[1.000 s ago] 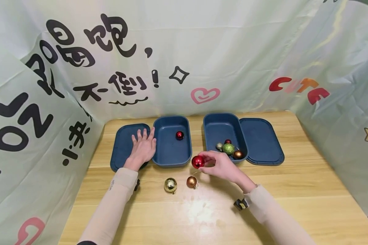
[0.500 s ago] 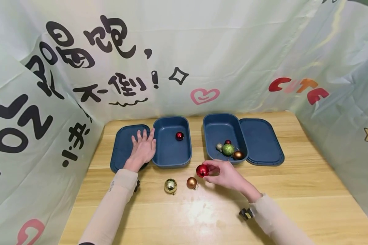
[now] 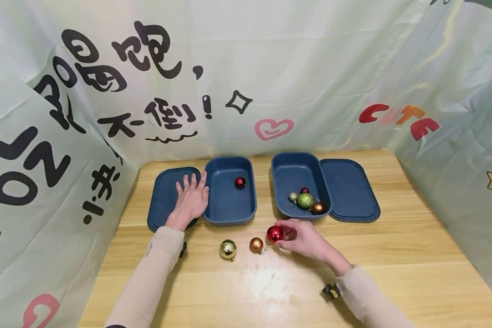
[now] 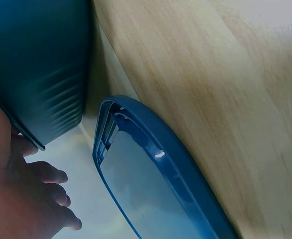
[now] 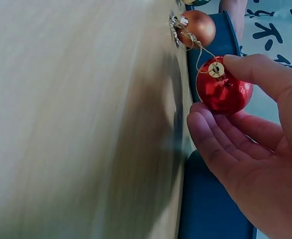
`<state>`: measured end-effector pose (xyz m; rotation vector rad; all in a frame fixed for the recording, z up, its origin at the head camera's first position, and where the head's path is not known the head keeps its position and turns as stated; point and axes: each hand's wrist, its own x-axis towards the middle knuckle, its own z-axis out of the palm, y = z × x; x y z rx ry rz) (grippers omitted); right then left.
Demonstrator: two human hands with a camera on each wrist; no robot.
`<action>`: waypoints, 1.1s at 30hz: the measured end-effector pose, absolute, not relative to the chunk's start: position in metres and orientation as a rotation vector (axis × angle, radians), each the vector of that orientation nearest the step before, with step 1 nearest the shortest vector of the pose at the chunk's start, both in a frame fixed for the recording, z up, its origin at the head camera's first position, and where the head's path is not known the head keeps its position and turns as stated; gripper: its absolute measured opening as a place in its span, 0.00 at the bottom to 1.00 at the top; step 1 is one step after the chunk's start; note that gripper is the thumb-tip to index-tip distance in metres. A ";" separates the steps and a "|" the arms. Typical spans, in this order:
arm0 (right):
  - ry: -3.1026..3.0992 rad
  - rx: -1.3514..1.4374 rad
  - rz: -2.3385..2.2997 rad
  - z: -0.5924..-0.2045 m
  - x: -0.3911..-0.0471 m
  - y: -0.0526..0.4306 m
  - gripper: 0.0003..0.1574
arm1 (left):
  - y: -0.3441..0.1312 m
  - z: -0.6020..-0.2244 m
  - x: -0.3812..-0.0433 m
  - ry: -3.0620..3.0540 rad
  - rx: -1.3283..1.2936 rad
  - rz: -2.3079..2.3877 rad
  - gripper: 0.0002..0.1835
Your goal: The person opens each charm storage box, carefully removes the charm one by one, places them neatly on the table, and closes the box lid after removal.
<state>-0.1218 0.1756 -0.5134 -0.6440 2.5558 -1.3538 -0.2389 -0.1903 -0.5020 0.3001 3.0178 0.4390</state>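
My right hand (image 3: 307, 239) pinches a shiny red Christmas ball (image 3: 275, 233) between thumb and fingers, in front of the right blue box (image 3: 289, 166). In the right wrist view the ball's gold cap and string loop show. Just left of it lies a copper ball (image 3: 256, 245), and farther left a faceted gold ball (image 3: 228, 249). My left hand (image 3: 191, 200), fingers spread, is at the left wall of the left blue box (image 3: 229, 212), over a lid. That box contains one small red ball (image 3: 240, 182). Inside the right box lie a green glitter ball (image 3: 305, 200) and several smaller balls.
A blue lid (image 3: 164, 196) lies left of the left box, partly under my left arm. Another blue lid (image 3: 350, 189) lies against the right box's right side. Printed fabric (image 3: 311, 82) hangs behind and beside the wooden table (image 3: 213, 296).
My right hand has drawn the red ball back toward me and slightly right, from near the boxes to beside the copper ball. My left hand has stayed in place.
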 end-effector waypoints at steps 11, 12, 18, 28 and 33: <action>2.594 -0.630 -1.300 -0.516 -0.120 0.182 0.33 | -0.191 -0.501 -0.238 3.024 0.296 0.441 0.33; 2.602 -0.627 -1.290 -0.516 -0.119 0.183 0.33 | -0.191 -0.501 -0.238 3.024 0.298 0.439 0.33; 2.627 -0.612 -1.257 -0.518 -0.117 0.185 0.32 | -0.189 -0.502 -0.238 3.024 0.296 0.435 0.33; 2.586 -0.587 -1.292 -0.522 -0.117 0.188 0.32 | -0.189 -0.503 -0.239 3.028 0.296 0.438 0.33; 2.573 -0.602 -1.310 -0.524 -0.117 0.189 0.31 | -0.189 -0.503 -0.239 3.024 0.296 0.432 0.33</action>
